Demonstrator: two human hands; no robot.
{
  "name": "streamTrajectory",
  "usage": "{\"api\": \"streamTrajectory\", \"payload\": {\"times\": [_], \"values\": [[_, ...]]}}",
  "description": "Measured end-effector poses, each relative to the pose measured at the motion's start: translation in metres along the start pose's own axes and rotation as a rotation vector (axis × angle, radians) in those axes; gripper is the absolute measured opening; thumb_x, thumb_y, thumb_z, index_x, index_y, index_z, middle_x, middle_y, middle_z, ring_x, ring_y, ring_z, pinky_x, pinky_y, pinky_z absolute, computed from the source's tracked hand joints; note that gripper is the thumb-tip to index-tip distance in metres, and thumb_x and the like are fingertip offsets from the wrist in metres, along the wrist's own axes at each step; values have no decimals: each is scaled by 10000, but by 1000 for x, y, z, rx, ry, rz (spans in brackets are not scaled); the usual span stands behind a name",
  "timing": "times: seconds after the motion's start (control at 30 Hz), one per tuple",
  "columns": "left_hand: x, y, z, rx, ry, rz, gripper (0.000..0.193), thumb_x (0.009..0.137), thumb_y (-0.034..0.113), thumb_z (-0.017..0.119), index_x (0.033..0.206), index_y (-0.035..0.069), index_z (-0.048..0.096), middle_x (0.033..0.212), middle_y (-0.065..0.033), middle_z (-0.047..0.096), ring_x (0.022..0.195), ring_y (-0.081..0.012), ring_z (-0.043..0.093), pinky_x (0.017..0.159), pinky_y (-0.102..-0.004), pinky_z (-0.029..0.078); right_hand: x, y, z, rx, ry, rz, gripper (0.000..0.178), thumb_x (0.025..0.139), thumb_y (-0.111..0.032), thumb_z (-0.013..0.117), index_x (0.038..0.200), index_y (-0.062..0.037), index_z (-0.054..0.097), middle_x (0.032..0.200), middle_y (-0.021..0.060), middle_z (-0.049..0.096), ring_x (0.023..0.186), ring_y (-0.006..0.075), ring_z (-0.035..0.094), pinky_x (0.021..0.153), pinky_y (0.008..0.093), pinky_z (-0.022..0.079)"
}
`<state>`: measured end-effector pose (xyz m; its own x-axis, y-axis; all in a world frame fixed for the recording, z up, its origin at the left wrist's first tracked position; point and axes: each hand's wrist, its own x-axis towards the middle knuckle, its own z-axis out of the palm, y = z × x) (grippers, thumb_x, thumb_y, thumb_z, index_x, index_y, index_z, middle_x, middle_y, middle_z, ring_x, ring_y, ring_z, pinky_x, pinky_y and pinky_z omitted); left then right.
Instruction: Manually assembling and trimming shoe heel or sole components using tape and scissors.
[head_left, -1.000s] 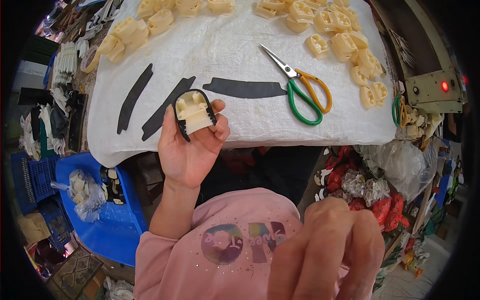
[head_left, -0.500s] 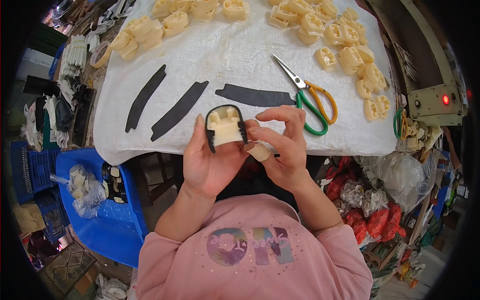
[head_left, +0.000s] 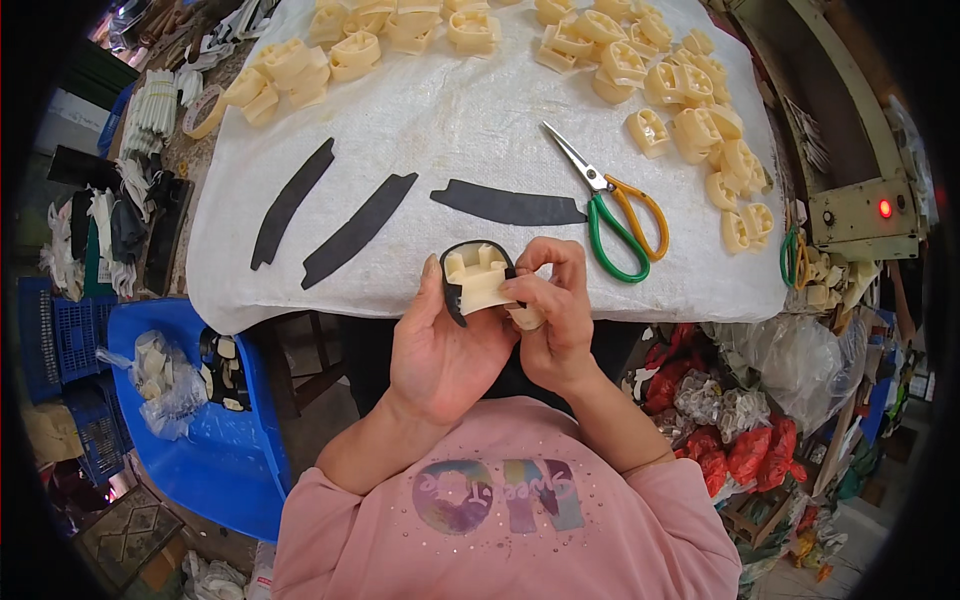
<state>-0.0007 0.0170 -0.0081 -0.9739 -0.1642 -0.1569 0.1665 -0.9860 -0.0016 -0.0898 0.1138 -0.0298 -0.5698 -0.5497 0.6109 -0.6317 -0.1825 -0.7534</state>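
A cream plastic piece [head_left: 482, 290], hollow with an arched top, rests in my left hand [head_left: 443, 365] just over the table's near edge. Around its outside curves a black strip [head_left: 453, 302], with one end hanging loose at the lower left. My right hand [head_left: 560, 325] closes on the piece's right side, fingertips pressing the strip there. Beige wrapping covers the right thumb. Beyond my hands three flat black strips lie apart: one left [head_left: 290, 208], one in the middle [head_left: 358, 232], one right [head_left: 512, 204]. Scissors [head_left: 600, 183] with green and yellow handles lie partly open beside the right strip.
White woven sheeting [head_left: 420, 125] covers the table. Many cream pieces are heaped at its far left [head_left: 292, 68] and far right [head_left: 690, 82]. A blue chair [head_left: 225, 470] holding bags stands at left. Red bags [head_left: 748, 455] lie at right, below a metal box [head_left: 862, 215] with a lit red lamp.
Both hands and the piece have shifted right and nearer to me. My right fingers, before partly spread beside the piece, now press onto its right side.
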Motion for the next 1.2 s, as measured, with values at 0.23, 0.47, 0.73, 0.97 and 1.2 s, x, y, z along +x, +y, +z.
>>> {"api": "streamTrajectory", "payload": {"times": [0.23,0.47,0.73,0.97,1.2], "values": [[3,1,1,19,27,26,445,996,412,262,1197,92,498,1151,-83,548,1071,-198,498,944,-378,378,8,7,-15,506,-133,193,286,765,50,595,1025,-67,576,1022,107,446,913,203,453,827,333,390],[3,10,3,98,-82,23,503,990,434,249,1224,60,489,1164,-197,531,1103,-264,493,932,-384,379,12,7,-22,755,-98,324,381,782,-15,660,1139,-68,535,1068,107,528,940,183,512,808,344,402],[1,3,3,95,75,3,459,989,423,289,1228,79,477,1162,-67,543,1098,-189,492,945,-391,383,27,7,-18,-14,-191,-122,502,627,100,579,1085,-104,594,1172,117,541,970,296,496,814,395,417],[-1,8,-11,1210,69,916,306,871,105,585,1145,10,490,1027,-116,557,928,-227,543,776,-304,443,28,6,-15,-46,-84,-174,481,621,142,545,1043,-89,568,1067,97,609,868,295,525,722,349,455],[-2,26,-9,1842,-228,1287,212,688,-95,680,857,23,632,827,-84,577,725,-226,540,595,-289,435,18,9,-11,45,-109,-140,474,649,138,552,1071,-78,555,1064,118,609,821,278,540,697,341,455]]}}
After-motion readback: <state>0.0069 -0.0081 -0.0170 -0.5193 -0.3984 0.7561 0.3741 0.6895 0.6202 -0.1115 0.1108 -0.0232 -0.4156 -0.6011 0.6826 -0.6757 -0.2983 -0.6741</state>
